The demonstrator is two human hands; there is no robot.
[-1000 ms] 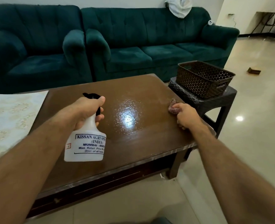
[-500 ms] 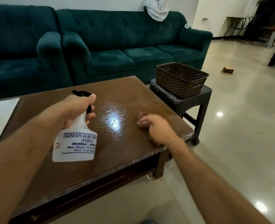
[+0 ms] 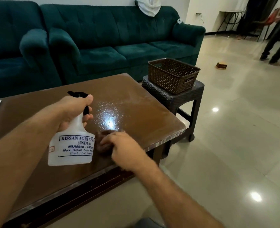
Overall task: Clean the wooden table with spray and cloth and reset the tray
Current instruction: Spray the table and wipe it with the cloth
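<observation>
1. Spray bottle (image 3: 71,145) upright, long axis vertical, black nozzle pointing away toward the sofa (image 3: 119,40); held above the near part of the table (image 3: 144,112).
2. Left hand (image 3: 73,111) wraps its neck.
3. Right hand (image 3: 124,148) presses a dark cloth (image 3: 103,140) on the table, just beside the bottle.
4. Tabletop brown, wet, glaring.
5. Basket (image 3: 172,74) on a stool (image 3: 185,96) at the table's right; glossy tiled floor (image 3: 234,145).
</observation>
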